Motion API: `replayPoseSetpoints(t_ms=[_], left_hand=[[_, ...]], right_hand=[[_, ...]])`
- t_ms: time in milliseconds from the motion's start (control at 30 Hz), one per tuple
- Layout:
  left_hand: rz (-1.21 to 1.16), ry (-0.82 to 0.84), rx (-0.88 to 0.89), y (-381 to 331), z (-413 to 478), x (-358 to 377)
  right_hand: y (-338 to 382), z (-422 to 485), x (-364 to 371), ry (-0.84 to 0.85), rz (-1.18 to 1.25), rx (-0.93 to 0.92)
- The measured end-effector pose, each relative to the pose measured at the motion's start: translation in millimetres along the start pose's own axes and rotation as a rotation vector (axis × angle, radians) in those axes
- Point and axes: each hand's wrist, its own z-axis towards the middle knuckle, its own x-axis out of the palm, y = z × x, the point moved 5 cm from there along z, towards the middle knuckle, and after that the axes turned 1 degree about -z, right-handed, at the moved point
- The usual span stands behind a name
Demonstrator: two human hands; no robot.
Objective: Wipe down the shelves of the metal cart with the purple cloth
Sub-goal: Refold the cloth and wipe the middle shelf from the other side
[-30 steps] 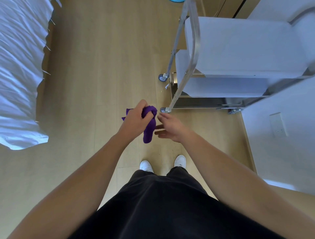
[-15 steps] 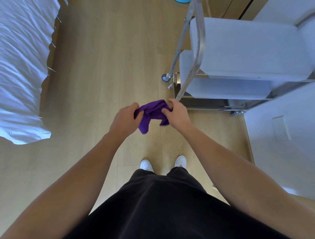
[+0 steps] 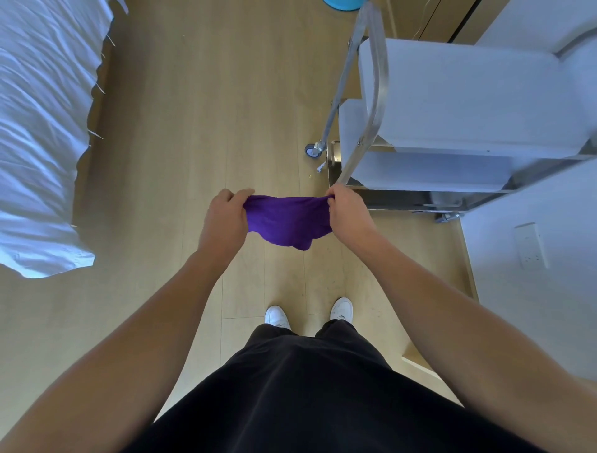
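The purple cloth point(image 3: 287, 221) hangs stretched between both hands above the wooden floor. My left hand point(image 3: 224, 218) pinches its left top corner and my right hand point(image 3: 347, 211) pinches its right top corner. The metal cart point(image 3: 376, 84) stands ahead on the right, with a curved steel handle, stacked shelves that look white and a small blue caster point(image 3: 312, 150). My right hand is just in front of the cart's near lower corner, apart from it.
A bed with white sheets point(image 3: 38, 129) fills the left side. A white wall with a socket point(image 3: 529, 245) is on the right, beside the cart. A blue round object point(image 3: 342, 4) sits at the top edge. My white shoes point(image 3: 308, 315) stand on the floor.
The cloth was bunched in my left hand; my right hand took the other side and both hands pulled apart, spreading it wide.
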Motion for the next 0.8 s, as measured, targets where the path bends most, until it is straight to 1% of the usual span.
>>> replayPoseSetpoints(t_ms=[133, 233, 300, 367, 433, 500, 567, 667, 800], left_hand=[[0.0, 0.014, -0.038, -1.8, -0.7, 0.8], [0.055, 0.047, -0.041, 1.9, 0.3, 0.7], [0.131, 0.033, -0.015, 4.5, 0.6, -0.6], [0.207, 0.031, 0.004, 4.4, 0.5, -0.4], [0.224, 0.063, 0.002, 1.1, 0.1, 2.5], [0.15, 0.113, -0.046, -3.0, 0.0, 6.7], [0.012, 0.162, -0.111, -9.0, -0.3, 12.4], [-0.159, 0.235, -0.08, -27.7, -4.3, 21.4], [-0.39, 0.429, -0.022, -40.0, -11.1, 31.9]], right_hand=[[8.6, 0.1, 4.4, 0.048, 0.004, -0.057], [10.0, 2.3, 4.4, 0.044, -0.05, -0.119], [8.9, 2.8, 8.2, 0.124, -0.084, -0.16], [7.2, 1.5, 13.8, 0.224, -0.076, -0.148], [7.8, 0.2, 15.7, 0.22, -0.035, -0.103], [10.8, -0.4, 14.8, 0.149, 0.042, -0.019], [16.6, -0.8, 17.2, 0.118, 0.083, 0.052], [32.0, -2.6, 24.9, 0.152, 0.214, 0.063], [44.0, -6.6, 29.8, 0.262, 0.465, 0.047]])
